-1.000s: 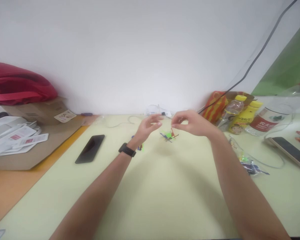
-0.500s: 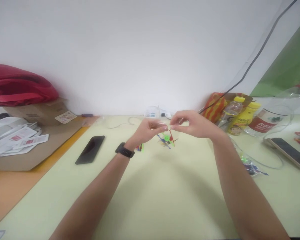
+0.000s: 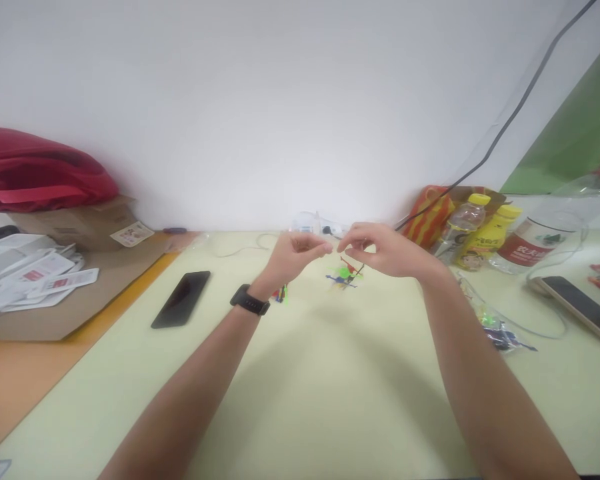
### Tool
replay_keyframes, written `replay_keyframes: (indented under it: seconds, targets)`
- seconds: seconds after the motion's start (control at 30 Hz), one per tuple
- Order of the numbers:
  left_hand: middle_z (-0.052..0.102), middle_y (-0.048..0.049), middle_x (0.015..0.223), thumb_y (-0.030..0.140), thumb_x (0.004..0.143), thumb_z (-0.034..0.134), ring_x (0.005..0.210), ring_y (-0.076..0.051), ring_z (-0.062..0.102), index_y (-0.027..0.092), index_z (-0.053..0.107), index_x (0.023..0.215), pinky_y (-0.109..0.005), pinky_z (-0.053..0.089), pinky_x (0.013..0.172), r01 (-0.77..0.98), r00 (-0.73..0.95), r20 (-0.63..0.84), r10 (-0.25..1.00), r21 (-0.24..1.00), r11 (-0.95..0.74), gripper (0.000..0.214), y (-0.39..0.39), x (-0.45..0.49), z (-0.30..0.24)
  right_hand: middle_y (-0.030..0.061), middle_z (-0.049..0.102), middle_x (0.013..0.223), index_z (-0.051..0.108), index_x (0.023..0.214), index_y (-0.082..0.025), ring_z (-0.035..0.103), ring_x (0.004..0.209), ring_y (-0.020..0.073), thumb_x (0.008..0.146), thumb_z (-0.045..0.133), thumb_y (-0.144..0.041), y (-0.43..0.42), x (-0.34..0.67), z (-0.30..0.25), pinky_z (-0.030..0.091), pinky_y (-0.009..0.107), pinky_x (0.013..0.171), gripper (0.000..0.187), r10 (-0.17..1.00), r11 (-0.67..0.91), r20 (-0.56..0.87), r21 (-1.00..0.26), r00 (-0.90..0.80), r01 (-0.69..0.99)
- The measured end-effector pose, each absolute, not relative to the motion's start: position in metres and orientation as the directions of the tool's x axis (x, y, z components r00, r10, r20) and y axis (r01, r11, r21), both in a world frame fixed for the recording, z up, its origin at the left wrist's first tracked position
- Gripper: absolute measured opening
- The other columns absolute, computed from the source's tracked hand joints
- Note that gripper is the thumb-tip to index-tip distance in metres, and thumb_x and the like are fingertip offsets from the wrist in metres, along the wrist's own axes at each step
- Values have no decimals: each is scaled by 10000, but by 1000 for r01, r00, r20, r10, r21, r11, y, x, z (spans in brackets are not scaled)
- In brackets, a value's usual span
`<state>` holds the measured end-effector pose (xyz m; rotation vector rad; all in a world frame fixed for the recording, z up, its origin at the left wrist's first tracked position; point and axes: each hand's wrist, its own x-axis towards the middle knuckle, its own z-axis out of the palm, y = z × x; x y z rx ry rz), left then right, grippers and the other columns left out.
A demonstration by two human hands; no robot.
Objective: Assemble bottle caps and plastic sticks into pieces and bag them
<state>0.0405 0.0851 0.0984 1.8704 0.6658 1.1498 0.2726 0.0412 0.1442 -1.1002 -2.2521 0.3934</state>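
Both hands are raised over the pale table, their fingertips close together with a narrow gap between. My left hand (image 3: 295,255), with a black watch band (image 3: 250,300) on its wrist, is closed, thumb against fingers; anything in the pinch is too small to make out. My right hand (image 3: 375,248) is pinched, thumb and forefinger bent towards each other. Just under its fingertips hangs a cluster of thin coloured plastic pieces (image 3: 345,273), green in the middle with red, blue and yellow arms. The exact grip point is blurred. More coloured pieces (image 3: 281,293) lie behind my left wrist.
A black phone (image 3: 181,300) lies at the left, near cardboard (image 3: 80,287) with white packets. To the right are a bag of coloured pieces (image 3: 503,333), another phone (image 3: 583,310), a yellow bottle (image 3: 487,237) and a large labelled bottle (image 3: 530,245). A cable (image 3: 515,117) runs along the wall.
The coloured cluster has shifted slightly right and turned, with its red part now higher under my right fingertips. My left fingertips have drawn back a little from my right.
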Motion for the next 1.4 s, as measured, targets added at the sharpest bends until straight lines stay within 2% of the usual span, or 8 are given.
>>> replay_keyframes:
  seconds: [0.17,0.37,0.57,0.77,0.9,1.1,1.3,1.4]
  targets:
    - [766,-74,848,448,850,791,747,-158,663,159,792,849,-265,524,671,47,395,483,782,839,-542,289,87,41,96,50,690,922,795,985,-253,641,836,200,899,641,-249,41,273,142,497,303,758,176,805,592,309,-486,-507,643]
    - [760,-66,836,473,868,762,722,-154,644,167,783,853,-269,508,644,114,373,532,760,786,-607,307,86,40,101,45,710,995,785,1091,-270,645,851,190,876,671,-222,47,267,136,510,292,746,247,789,607,278,-497,-548,621]
    - [759,-54,819,457,898,729,690,-143,614,182,787,866,-265,476,616,195,352,598,720,705,-682,284,83,38,106,52,736,1024,801,961,-244,682,886,201,890,653,-206,48,266,134,509,293,728,168,776,619,261,-487,-574,616]
    - [730,-29,747,455,915,707,598,-114,539,191,774,845,-251,394,530,238,328,634,700,661,-711,281,80,39,107,36,759,951,783,965,-233,689,857,202,880,680,-232,46,266,135,511,295,726,134,814,575,306,-552,-494,604]
    - [716,-27,721,482,898,723,557,-105,517,190,771,857,-249,370,495,230,291,635,716,680,-696,299,81,39,107,27,763,932,785,894,-233,687,866,204,859,694,-225,43,264,138,508,296,748,98,808,583,329,-568,-489,581]
    - [736,-40,768,500,882,738,481,-78,470,179,766,870,-252,361,448,190,275,590,759,740,-645,322,80,40,109,40,762,929,786,905,-222,680,847,204,860,660,-196,45,262,136,502,297,734,137,804,589,304,-526,-512,613]
    - [729,-44,752,518,852,767,487,-91,501,175,767,871,-251,357,434,162,268,578,771,762,-627,343,80,39,113,57,756,942,783,913,-223,677,871,223,899,600,-190,51,262,131,508,319,753,186,773,629,303,-479,-557,612]
    - [740,-51,775,520,865,753,527,-106,554,170,770,895,-251,411,465,163,283,573,769,762,-627,352,82,36,114,64,747,962,783,944,-224,678,892,226,920,586,-208,51,260,130,516,330,772,200,768,637,324,-481,-553,602]
